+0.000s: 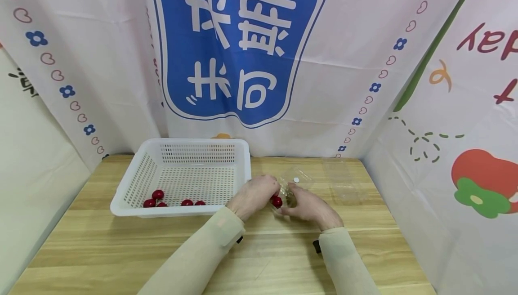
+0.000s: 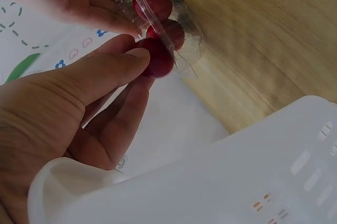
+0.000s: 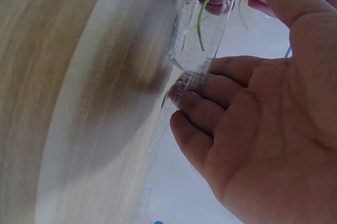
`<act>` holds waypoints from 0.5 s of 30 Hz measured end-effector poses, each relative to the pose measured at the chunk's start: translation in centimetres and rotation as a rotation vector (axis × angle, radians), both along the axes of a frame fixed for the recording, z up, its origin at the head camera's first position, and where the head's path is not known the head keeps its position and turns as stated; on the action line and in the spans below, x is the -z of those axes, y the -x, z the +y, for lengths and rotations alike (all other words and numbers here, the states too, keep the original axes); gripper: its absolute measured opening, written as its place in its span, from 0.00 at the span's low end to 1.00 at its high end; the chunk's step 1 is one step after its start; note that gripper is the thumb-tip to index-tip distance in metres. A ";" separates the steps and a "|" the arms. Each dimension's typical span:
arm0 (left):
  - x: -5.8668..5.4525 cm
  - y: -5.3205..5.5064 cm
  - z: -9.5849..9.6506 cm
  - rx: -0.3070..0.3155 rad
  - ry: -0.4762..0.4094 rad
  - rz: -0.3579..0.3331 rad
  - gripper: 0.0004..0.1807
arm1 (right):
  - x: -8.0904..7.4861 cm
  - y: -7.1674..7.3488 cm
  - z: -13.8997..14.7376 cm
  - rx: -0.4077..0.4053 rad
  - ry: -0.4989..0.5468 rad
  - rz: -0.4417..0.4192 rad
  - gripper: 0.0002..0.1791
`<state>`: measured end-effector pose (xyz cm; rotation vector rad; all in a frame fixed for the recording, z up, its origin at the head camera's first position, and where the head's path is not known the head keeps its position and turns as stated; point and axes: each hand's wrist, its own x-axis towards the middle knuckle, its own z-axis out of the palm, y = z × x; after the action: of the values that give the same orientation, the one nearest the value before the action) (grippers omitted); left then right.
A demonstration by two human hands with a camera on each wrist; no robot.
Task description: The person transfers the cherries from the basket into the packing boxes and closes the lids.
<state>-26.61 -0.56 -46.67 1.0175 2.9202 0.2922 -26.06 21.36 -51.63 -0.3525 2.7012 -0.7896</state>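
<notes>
White printed cloth (image 1: 348, 47) hangs behind a wood-grained table (image 1: 279, 263). At the table's left sits a slotted white plastic basket (image 1: 244, 162); toward its right lies a thin clear plastic piece (image 1: 346, 185). Between them, the right hand (image 1: 309, 206) curls around a clear box (image 2: 194, 35), partly hiding it from the head view. The left hand (image 2: 68, 108) pinches a glossy round cherry (image 2: 160, 65) at the box's edge. More red cherries (image 1: 158, 194) lie along the basket's near side.

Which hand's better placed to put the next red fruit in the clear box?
Left, I'd say: the left hand pinches a red fruit at the clear box and sits nearer the white basket, while the right hand holds the box.
</notes>
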 end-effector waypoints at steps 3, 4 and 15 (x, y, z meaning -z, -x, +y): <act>0.0 0.1 0.0 0.005 0.017 0.004 0.05 | -0.1 0.0 0.0 0.000 -0.001 0.001 0.60; 0.0 0.1 0.0 0.008 0.019 0.004 0.04 | -0.1 0.0 0.0 0.000 -0.001 0.000 0.60; -1.0 -0.1 -0.5 -0.002 0.070 0.032 0.09 | -0.1 0.0 0.0 -0.015 -0.010 0.007 0.60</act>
<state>-26.50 -1.06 -45.63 1.0195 2.9367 0.1735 -26.09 21.36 -51.50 -0.3727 2.7045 -0.7724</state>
